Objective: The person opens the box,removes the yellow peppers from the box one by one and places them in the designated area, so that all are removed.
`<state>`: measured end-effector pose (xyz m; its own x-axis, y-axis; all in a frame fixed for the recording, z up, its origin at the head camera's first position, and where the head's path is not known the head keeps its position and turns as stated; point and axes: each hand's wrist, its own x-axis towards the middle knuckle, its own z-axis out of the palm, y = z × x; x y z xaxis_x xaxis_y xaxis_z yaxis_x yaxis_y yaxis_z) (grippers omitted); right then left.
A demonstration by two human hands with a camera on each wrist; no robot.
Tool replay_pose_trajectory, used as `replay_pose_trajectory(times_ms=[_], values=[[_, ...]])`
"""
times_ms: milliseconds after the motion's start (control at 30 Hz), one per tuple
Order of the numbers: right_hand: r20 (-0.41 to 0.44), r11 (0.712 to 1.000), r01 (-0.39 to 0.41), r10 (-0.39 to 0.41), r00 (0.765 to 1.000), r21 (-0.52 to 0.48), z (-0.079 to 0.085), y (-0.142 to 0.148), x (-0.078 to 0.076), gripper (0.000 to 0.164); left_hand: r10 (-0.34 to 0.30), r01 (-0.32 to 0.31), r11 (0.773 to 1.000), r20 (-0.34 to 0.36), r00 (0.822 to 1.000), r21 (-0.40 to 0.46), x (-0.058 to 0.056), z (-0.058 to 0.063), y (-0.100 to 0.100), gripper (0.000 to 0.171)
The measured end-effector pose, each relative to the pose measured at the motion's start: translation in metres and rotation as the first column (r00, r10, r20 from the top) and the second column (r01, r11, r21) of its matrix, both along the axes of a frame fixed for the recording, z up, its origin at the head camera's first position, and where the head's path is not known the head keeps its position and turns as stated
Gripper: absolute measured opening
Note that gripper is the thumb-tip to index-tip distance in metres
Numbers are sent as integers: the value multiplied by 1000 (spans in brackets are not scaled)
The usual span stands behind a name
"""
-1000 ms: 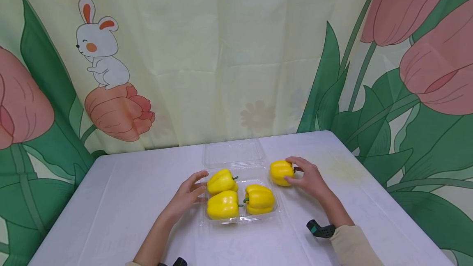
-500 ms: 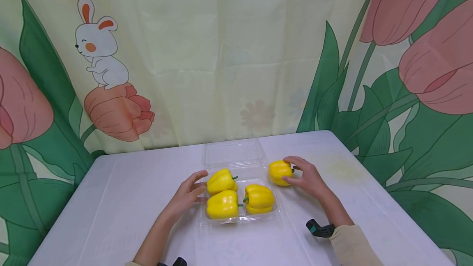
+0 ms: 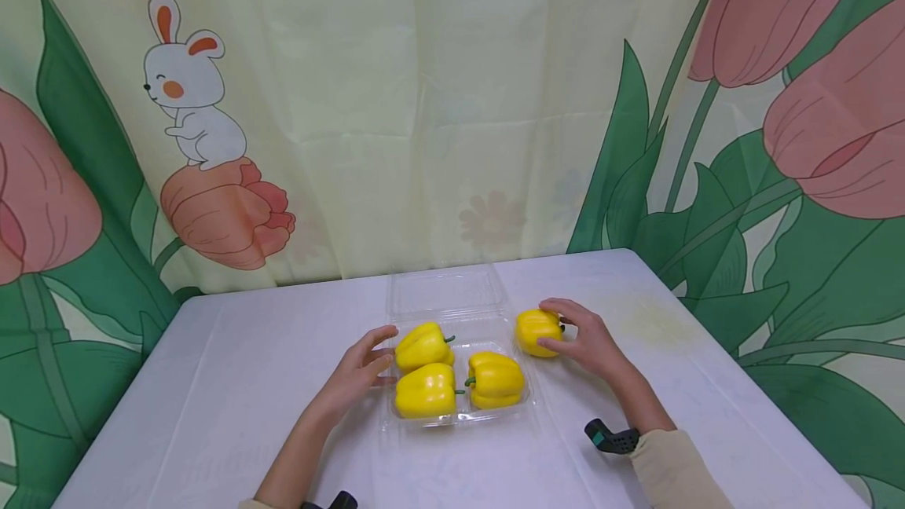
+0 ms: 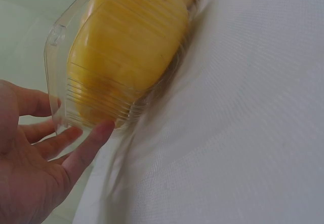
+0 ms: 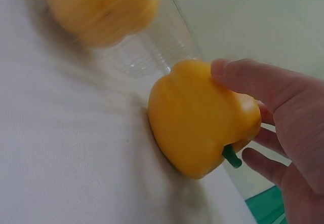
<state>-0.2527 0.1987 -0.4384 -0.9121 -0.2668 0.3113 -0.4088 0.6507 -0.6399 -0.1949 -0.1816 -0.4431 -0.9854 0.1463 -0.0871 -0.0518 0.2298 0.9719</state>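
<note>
A clear plastic clamshell box (image 3: pixel 463 417) lies opened on the table with three yellow bell peppers in it: one back left (image 3: pixel 423 348), one front left (image 3: pixel 424 391), one front right (image 3: pixel 496 380). My left hand (image 3: pixel 364 368) touches the box's left side, fingers spread at its rim and ribbed wall; the left wrist view shows the fingertips (image 4: pixel 104 127) there. Just right of the box, my right hand (image 3: pixel 583 340) holds a fourth yellow bell pepper (image 5: pixel 197 117) by its sides. Its thumb lies on the pepper and the other fingers are partly hidden behind. The green stem (image 5: pixel 232 156) faces the palm.
The box's clear lid (image 3: pixel 447 291) lies folded back toward the far edge of the white-covered table (image 3: pixel 247 383). Behind the table hangs a curtain (image 3: pixel 353 100) printed with a rabbit and tulips.
My right hand has shifted slightly left over its pepper, which stays almost in place beside the box. The left hand, the box and its three peppers have not visibly moved.
</note>
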Motion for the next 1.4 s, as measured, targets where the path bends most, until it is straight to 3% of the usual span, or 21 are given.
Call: replay_pose_trajectory(times_ms=[400, 1400], values=[[39, 999, 14, -15, 999, 31, -2, 1, -1, 63, -1, 1, 1000, 5, 1000, -8, -2, -1, 0, 47], [27, 1000, 29, -29, 999, -7, -1, -3, 1, 66, 6, -6, 1000, -3, 1000, -14, -1, -2, 0, 47]])
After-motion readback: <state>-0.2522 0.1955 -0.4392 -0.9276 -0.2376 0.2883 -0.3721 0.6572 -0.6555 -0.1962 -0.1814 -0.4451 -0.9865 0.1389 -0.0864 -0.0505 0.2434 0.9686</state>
